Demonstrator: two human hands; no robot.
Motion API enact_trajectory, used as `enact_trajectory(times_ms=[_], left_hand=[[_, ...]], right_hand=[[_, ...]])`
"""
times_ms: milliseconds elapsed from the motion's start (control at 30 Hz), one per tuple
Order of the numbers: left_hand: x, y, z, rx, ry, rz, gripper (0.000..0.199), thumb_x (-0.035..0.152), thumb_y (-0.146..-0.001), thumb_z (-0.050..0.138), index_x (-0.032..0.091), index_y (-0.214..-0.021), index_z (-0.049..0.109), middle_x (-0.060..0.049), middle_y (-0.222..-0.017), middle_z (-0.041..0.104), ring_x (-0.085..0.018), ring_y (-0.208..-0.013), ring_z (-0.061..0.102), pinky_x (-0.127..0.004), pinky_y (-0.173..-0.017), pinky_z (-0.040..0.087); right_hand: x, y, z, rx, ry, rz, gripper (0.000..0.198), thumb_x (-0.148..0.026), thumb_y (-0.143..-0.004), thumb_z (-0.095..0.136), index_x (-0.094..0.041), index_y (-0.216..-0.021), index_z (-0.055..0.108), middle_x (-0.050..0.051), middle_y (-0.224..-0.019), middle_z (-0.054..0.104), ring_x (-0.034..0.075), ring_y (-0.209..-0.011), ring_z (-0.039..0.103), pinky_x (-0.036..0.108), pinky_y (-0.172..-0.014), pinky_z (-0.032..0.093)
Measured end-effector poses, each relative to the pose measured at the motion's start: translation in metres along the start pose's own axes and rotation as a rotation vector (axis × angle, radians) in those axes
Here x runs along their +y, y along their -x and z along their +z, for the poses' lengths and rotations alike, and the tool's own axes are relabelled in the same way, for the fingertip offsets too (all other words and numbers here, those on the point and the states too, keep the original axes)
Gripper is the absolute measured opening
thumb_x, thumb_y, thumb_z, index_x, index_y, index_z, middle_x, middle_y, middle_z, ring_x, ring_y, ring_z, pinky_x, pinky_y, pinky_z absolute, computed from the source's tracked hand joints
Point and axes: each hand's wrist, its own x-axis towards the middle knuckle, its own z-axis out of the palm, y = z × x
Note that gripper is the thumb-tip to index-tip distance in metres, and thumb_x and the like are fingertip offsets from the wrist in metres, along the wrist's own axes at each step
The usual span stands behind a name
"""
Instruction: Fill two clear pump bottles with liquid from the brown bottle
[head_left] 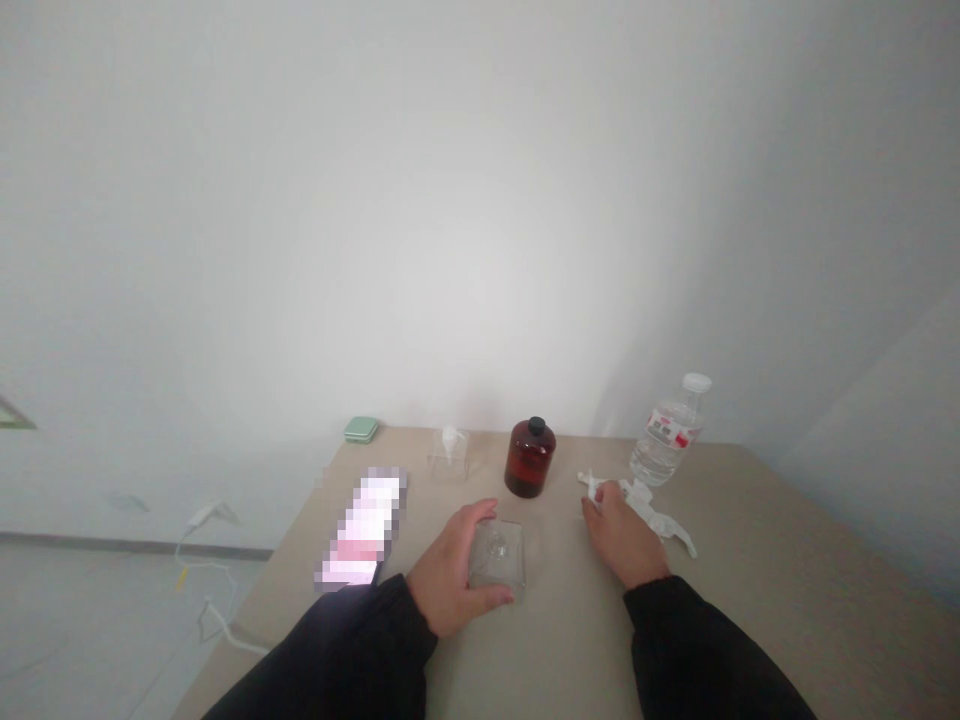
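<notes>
My left hand (456, 575) curves around the left side of a clear square bottle (506, 565), thumb at the near edge and fingers at the far edge. The bottle's round top (498, 543) faces up, and I see no pump on it. To the right, my right hand (622, 535) rests low over the table with its fingertips pinched on a piece of crumpled white tissue (664, 525). More of the tissue spreads out behind and beside that hand. Between and beyond both hands stands an amber bottle (529, 465) with a black cap, partly filled.
At the back stand a clear square container with a white pump (449, 443) and a small green case (361, 430). A lit phone (366, 525) lies left of my left hand. A water bottle (667, 435) stands tilted in view at the right, near the wall (465, 220).
</notes>
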Motion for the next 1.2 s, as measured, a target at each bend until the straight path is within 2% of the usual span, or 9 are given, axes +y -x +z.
enact_trajectory(times_ms=[300, 467, 667, 833, 933, 1033, 1200], left_hand=[[-0.004, 0.0, 0.0, -0.005, 0.022, 0.014, 0.089, 0.018, -0.06, 0.078, 0.023, -0.136, 0.033, -0.012, -0.131, 0.046, -0.031, -0.119, 0.047, -0.052, -0.105, 0.035], [-0.003, 0.0, 0.0, -0.008, 0.014, 0.007, 0.088, 0.017, -0.06, 0.078, 0.023, -0.136, 0.034, -0.012, -0.133, 0.045, -0.031, -0.121, 0.046, -0.052, -0.106, 0.035], [-0.003, 0.0, 0.0, -0.013, 0.0, 0.015, 0.088, 0.019, -0.061, 0.078, 0.024, -0.136, 0.032, -0.011, -0.133, 0.044, -0.031, -0.122, 0.045, -0.051, -0.106, 0.034], [-0.004, 0.0, 0.001, -0.004, 0.015, 0.018, 0.088, 0.019, -0.061, 0.079, 0.024, -0.136, 0.033, -0.012, -0.132, 0.045, -0.032, -0.12, 0.046, -0.051, -0.105, 0.035], [-0.003, 0.0, 0.002, -0.001, 0.021, 0.007, 0.089, 0.017, -0.06, 0.078, 0.023, -0.136, 0.033, -0.012, -0.132, 0.045, -0.031, -0.121, 0.045, -0.052, -0.106, 0.034], [-0.002, 0.0, 0.003, -0.006, 0.016, -0.01, 0.088, 0.017, -0.06, 0.077, 0.022, -0.136, 0.033, -0.012, -0.134, 0.044, -0.032, -0.123, 0.044, -0.051, -0.108, 0.033], [-0.003, 0.001, 0.003, -0.01, 0.0, 0.001, 0.087, 0.018, -0.062, 0.076, 0.021, -0.137, 0.031, -0.013, -0.136, 0.042, -0.031, -0.124, 0.043, -0.05, -0.109, 0.032]], right_hand=[[0.003, -0.002, 0.001, 0.016, -0.018, 0.033, 0.026, -0.042, -0.093, 0.034, -0.02, -0.097, 0.047, 0.011, -0.085, 0.069, 0.028, -0.08, 0.067, 0.031, -0.06, 0.035], [-0.003, 0.004, -0.007, 0.083, -0.004, 0.035, 0.023, -0.044, -0.092, 0.034, -0.023, -0.092, 0.044, 0.006, -0.075, 0.067, 0.026, -0.072, 0.066, 0.029, -0.056, 0.031], [-0.017, 0.016, -0.009, 0.216, -0.124, -0.088, 0.015, -0.038, -0.09, 0.038, -0.025, -0.084, 0.042, -0.001, -0.065, 0.056, 0.02, -0.059, 0.058, 0.027, -0.053, 0.029], [-0.027, 0.024, 0.0, 0.245, -0.272, -0.194, 0.013, -0.034, -0.088, 0.041, -0.024, -0.082, 0.045, -0.004, -0.059, 0.05, 0.018, -0.053, 0.053, 0.027, -0.052, 0.033], [-0.03, 0.026, 0.008, 0.282, -0.354, -0.267, 0.013, -0.034, -0.087, 0.043, -0.023, -0.085, 0.049, -0.001, -0.066, 0.054, 0.019, -0.06, 0.056, 0.03, -0.056, 0.04], [-0.029, 0.024, 0.016, 0.352, -0.442, -0.333, 0.015, -0.032, -0.086, 0.045, -0.02, -0.093, 0.052, 0.005, -0.082, 0.059, 0.021, -0.074, 0.059, 0.034, -0.066, 0.047], [-0.028, 0.014, 0.027, 0.438, -0.567, -0.371, 0.033, -0.029, -0.085, 0.048, -0.018, -0.117, 0.048, 0.012, -0.108, 0.056, 0.027, -0.1, 0.056, 0.044, -0.083, 0.049]])
